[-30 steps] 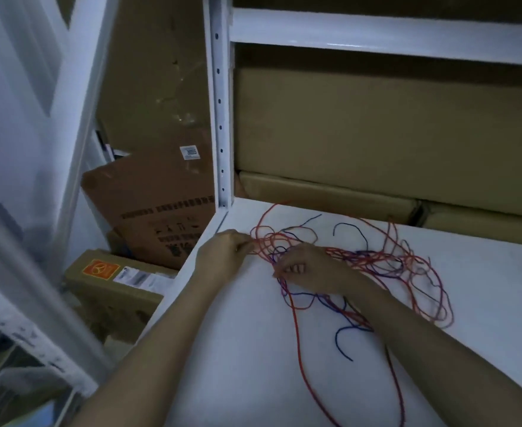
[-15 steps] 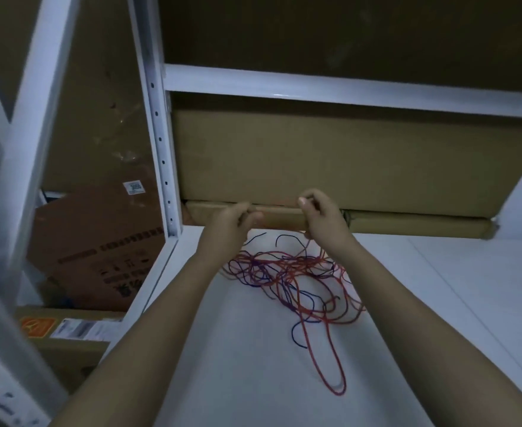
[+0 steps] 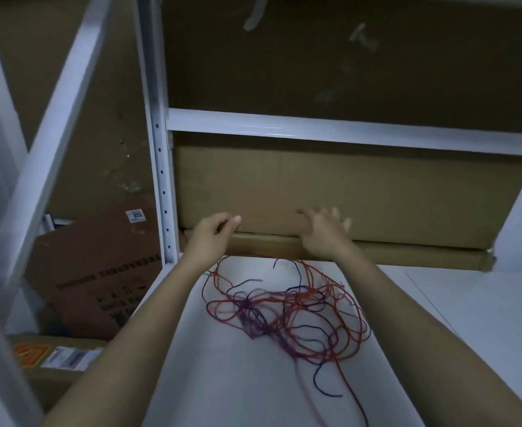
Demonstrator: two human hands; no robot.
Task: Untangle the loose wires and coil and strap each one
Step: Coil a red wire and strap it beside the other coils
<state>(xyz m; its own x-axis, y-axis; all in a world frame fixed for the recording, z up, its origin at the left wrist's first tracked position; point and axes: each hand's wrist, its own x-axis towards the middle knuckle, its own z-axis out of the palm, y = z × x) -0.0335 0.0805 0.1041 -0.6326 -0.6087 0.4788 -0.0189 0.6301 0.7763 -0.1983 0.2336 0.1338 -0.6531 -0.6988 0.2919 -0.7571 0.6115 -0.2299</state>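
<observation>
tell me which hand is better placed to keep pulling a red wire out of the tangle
Left, probably. The left hand is curled in a pinch, and a red wire rises from the tangle toward it. The right hand is spread, blurred, apparently holding nothing.

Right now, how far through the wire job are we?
Barely started. Done: nothing; no coil or strap shows, and the red and blue wires lie as one tangle on the white shelf. In hand: the left hand pinches what looks like a thin red strand, lifted toward the cardboard box; the right hand is blurred, fingers spread, its hold unclear. Left: separating, coiling and strapping each wire.
</observation>
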